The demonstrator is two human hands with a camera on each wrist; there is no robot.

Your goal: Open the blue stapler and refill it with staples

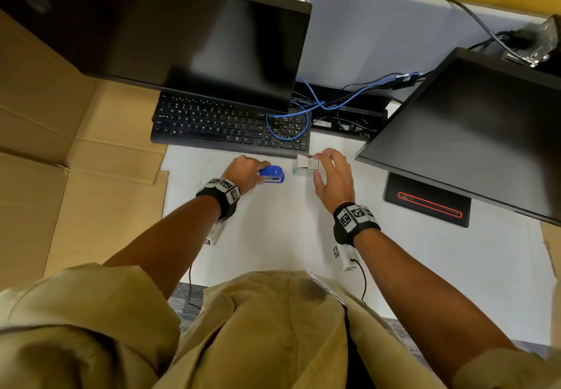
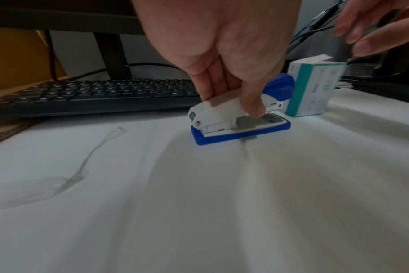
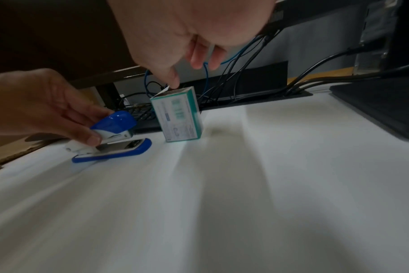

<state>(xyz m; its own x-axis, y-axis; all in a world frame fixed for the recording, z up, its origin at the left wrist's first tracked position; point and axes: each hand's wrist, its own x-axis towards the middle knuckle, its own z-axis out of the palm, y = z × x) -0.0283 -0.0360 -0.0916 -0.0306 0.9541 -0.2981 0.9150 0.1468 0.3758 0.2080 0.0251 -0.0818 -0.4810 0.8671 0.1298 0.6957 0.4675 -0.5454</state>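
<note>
The blue-and-white stapler [image 1: 272, 174] lies on its base on the white desk cover, its blue nose pointing right. My left hand [image 1: 247, 171] grips its rear white body, thumb on the near side and fingers on the far side [image 2: 229, 92]. The stapler's [image 2: 240, 122] top arm sits down over the base. Just right of it a green-and-white staple box [image 1: 306, 165] stands on end with its top flap up. My right hand [image 1: 327, 170] hovers over the box with fingers spread, and its thumb tip [image 3: 173, 83] touches the flap of the box [image 3: 179, 118].
A black keyboard [image 1: 227, 127] and a monitor [image 1: 182, 39] stand behind the stapler. A second monitor [image 1: 473, 133] on its black base [image 1: 425, 203] is at the right. Blue and black cables [image 1: 334, 103] run behind the box. Cardboard [image 1: 60, 145] covers the left.
</note>
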